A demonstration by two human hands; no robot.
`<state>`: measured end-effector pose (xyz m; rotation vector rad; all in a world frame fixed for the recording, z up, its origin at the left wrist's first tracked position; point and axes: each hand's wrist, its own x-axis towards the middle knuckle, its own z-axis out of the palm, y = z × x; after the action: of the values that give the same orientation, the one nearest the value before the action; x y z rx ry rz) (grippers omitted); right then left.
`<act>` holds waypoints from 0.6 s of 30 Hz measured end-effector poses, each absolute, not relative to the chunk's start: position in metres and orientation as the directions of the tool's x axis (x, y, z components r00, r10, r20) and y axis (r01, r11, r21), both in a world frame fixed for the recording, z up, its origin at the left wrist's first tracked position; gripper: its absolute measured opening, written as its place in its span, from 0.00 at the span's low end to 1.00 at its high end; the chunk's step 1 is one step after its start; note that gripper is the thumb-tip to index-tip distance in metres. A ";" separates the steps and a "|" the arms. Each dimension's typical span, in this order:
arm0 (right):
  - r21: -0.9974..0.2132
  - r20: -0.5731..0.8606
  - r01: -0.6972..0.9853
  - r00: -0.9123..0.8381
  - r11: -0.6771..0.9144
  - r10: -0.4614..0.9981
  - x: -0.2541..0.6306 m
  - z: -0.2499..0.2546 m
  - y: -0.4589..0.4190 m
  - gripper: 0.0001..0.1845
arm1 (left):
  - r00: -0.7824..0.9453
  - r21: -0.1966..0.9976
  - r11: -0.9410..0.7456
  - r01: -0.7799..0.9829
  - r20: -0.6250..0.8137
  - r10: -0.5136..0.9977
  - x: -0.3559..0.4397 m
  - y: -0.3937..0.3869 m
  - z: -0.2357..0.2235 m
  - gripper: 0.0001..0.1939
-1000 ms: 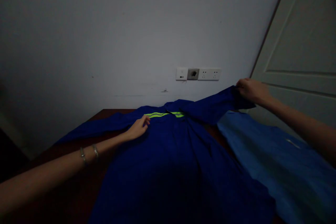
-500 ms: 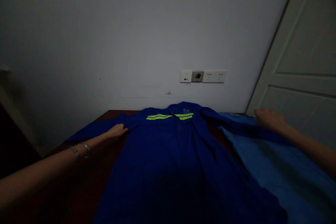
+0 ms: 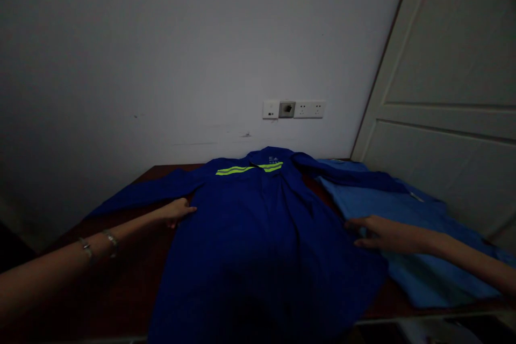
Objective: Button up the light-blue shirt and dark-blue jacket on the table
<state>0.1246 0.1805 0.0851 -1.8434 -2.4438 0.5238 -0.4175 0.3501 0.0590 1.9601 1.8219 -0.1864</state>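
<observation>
A dark blue work jacket (image 3: 258,236) with yellow-green reflective stripes near the collar lies spread flat on a dark wooden table (image 3: 121,258). My left hand (image 3: 177,209) rests at the jacket's left side where the sleeve meets the body, fingers curled against the cloth. My right hand (image 3: 374,232) lies at the jacket's right edge, fingers stretched out flat toward the fabric. The jacket's right sleeve (image 3: 355,174) lies over a lighter blue garment (image 3: 411,226) beside it.
A white wall rises behind the table with a row of sockets (image 3: 293,109). A white panelled door (image 3: 447,118) stands at the right. The table's front edge shows at the lower right.
My right hand has let go of the right sleeve and come down and back to the jacket's right edge. My left hand has slid from the collar to the left side.
</observation>
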 end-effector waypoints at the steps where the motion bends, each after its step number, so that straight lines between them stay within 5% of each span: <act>1: -0.309 -0.182 0.924 -0.291 0.227 0.939 0.125 0.083 0.176 0.26 | 0.110 0.230 -0.021 0.973 -0.385 0.916 -0.417 0.347 0.058 0.27; 9: -0.425 -0.135 0.883 -0.279 0.199 0.951 0.126 0.065 0.171 0.30 | 0.029 0.297 0.031 0.955 -0.198 0.980 -0.419 0.347 0.048 0.19; 18: -0.400 -0.154 0.903 -0.234 0.156 0.960 0.108 0.048 0.149 0.20 | 0.001 -0.139 0.001 0.990 0.017 1.000 -0.452 0.343 0.072 0.18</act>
<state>0.1079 0.1495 0.0479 -1.8532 -2.2805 0.6289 -0.4519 0.3427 0.0723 2.2974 2.2972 -0.1403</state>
